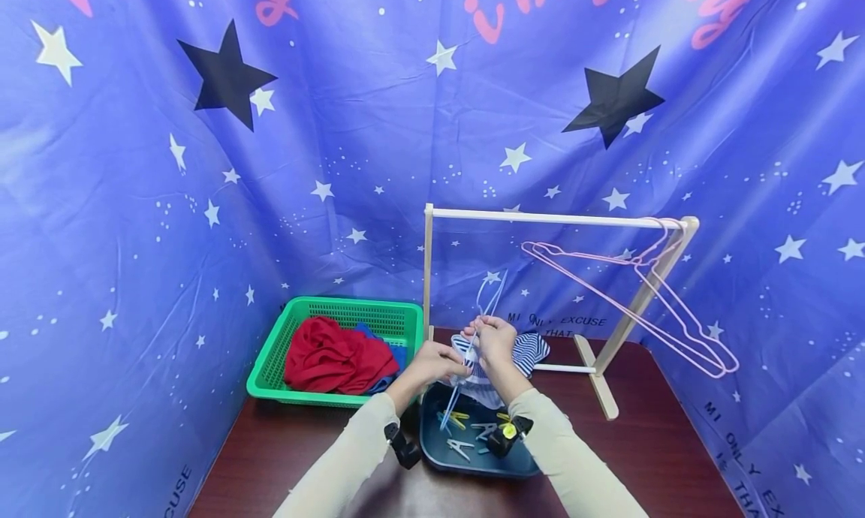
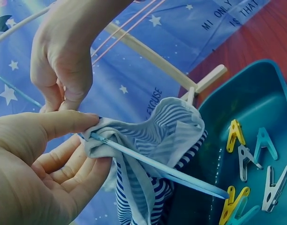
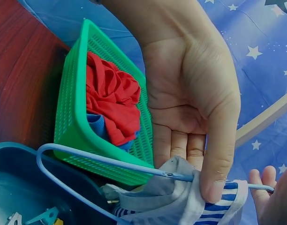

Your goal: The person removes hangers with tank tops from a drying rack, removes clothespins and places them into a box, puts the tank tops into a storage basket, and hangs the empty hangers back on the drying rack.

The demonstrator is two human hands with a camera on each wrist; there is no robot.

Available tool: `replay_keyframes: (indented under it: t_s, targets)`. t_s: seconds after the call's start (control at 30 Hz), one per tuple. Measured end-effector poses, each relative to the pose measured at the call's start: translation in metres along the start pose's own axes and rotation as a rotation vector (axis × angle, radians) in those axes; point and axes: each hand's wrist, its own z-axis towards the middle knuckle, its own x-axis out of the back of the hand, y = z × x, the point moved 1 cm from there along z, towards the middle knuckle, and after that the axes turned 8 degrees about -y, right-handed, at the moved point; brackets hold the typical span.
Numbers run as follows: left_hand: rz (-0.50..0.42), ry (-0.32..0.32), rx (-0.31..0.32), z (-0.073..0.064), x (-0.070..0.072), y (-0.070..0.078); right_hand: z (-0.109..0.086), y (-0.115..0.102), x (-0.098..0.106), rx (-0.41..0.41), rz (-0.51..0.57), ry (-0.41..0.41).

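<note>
A light blue clothes hanger [image 2: 162, 168] is held between both hands, one end pointing down over the dark teal tray. The navy-and-white striped garment [image 1: 530, 353], with pale edging, hangs bunched on it. My left hand [image 1: 438, 363] pinches the garment's pale edge against the hanger with thumb and fingers; in the right wrist view its thumb [image 3: 214, 168] presses on the cloth. Just beyond it, my right hand [image 1: 495, 341] grips the hanger, its fingertips closed on the blue wire in the left wrist view. Folds of cloth hide part of the hanger.
The teal tray [image 1: 473, 467] below the hands holds several yellow, blue and grey clothespins. At left, a green basket [image 1: 270, 353] contains red cloth [image 1: 338, 356] and blue cloth. Behind stands a rack [image 1: 527, 216] with pink hangers [image 1: 588, 278] at its right end.
</note>
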Motion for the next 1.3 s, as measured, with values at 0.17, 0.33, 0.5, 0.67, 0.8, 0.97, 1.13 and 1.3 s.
replay_keyframes:
  t_s: [0.17,0.33,0.5,0.67,0.8,0.97,1.13,1.3]
  targets:
    - [0.018,-0.005,0.022,0.001,0.002,-0.003,-0.002,0.002,0.001,-0.001,-0.011,-0.004]
    - [0.022,-0.025,0.056,0.0,0.004,-0.006,-0.002,0.001,0.003,-0.001,0.03,-0.001]
    - [0.032,-0.062,0.076,-0.004,0.006,-0.009,0.0,0.002,0.006,-0.007,0.054,0.005]
    - [0.057,-0.085,0.066,-0.006,0.011,-0.015,0.002,0.003,0.011,-0.021,0.054,0.014]
    - [0.071,-0.109,0.073,-0.006,0.014,-0.023,0.003,0.006,0.014,-0.03,0.073,0.019]
    - [0.093,-0.136,0.098,-0.004,0.018,-0.03,0.002,0.01,0.016,-0.04,0.117,0.027]
    - [0.129,-0.16,0.074,-0.007,0.021,-0.028,0.001,0.012,0.017,-0.029,0.128,0.033]
    - [0.182,-0.145,0.031,-0.012,0.022,-0.021,0.002,0.011,0.017,-0.022,0.129,0.049]
